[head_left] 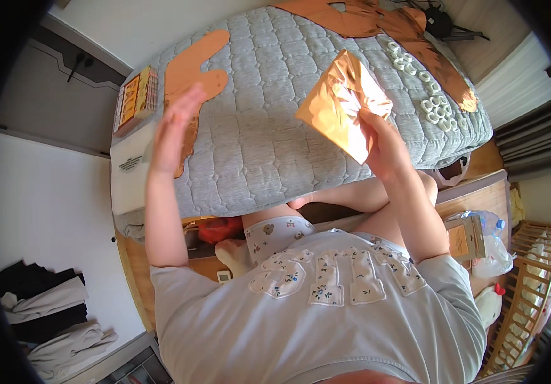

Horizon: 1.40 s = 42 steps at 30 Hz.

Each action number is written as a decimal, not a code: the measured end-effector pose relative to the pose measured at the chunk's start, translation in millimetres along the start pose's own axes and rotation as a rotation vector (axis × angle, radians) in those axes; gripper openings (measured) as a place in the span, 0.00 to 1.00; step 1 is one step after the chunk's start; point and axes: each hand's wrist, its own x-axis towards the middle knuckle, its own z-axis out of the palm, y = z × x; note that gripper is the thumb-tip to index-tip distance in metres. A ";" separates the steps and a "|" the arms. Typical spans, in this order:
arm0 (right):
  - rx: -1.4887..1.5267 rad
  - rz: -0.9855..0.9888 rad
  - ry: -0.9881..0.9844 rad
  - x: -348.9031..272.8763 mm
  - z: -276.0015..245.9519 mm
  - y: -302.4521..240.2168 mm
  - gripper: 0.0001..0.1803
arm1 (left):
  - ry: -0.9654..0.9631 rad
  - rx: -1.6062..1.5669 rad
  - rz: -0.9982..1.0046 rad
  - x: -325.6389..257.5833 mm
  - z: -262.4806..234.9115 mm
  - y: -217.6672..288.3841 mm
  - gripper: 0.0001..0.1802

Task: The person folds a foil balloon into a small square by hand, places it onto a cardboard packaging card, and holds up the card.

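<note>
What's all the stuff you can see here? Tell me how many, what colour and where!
Quilted fabric mattress: 1, grey, middle
Creased shiny foil packet: 1, orange-gold, held above the mattress
Flat curvy foil piece: 1, orange, mattress's left side
Flattened foil pieces: count unclear, orange, mattress's far right
Small rings: over a dozen, white, mattress's right side
Clothes: count unclear, black and grey, lower left
Plastic bottle: 1, clear with blue cap, right
Slatted wooden crib: 1, light brown, far right
Pleated curtain: 1, dark grey, right
Short-sleeved shirt: 1, pale grey, lower middle
Left hand: 1, bare, raised at left, grip open
Right hand: 1, bare, grip closed on the packet
</note>
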 end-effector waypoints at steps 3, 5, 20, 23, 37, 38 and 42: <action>0.063 0.055 -0.015 21.6 -3.6 0.5 0.19 | 0.336 0.386 -0.215 15.7 -68.9 -16.4 0.30; 0.140 0.075 0.017 30.1 2.6 4.1 0.19 | 0.434 0.502 -0.270 17.0 -125.0 -43.9 0.29; 0.131 -0.160 0.024 35.4 -59.9 -50.2 0.14 | 0.338 1.313 -0.439 33.7 -186.2 -100.3 0.20; 0.167 -0.334 0.185 30.3 -96.8 -119.9 0.10 | 0.286 1.350 -0.415 39.8 -184.0 -102.6 0.18; -0.257 -0.198 0.043 50.9 -139.7 -183.2 0.15 | 0.918 1.409 0.178 52.8 -122.3 4.1 0.19; -0.334 -0.176 0.063 56.0 -131.6 -182.1 0.16 | 0.922 1.420 0.172 51.6 -112.2 17.3 0.19; -0.661 -0.038 0.041 77.5 -112.2 -176.1 0.19 | 0.611 1.554 -0.231 59.5 -92.3 21.6 0.21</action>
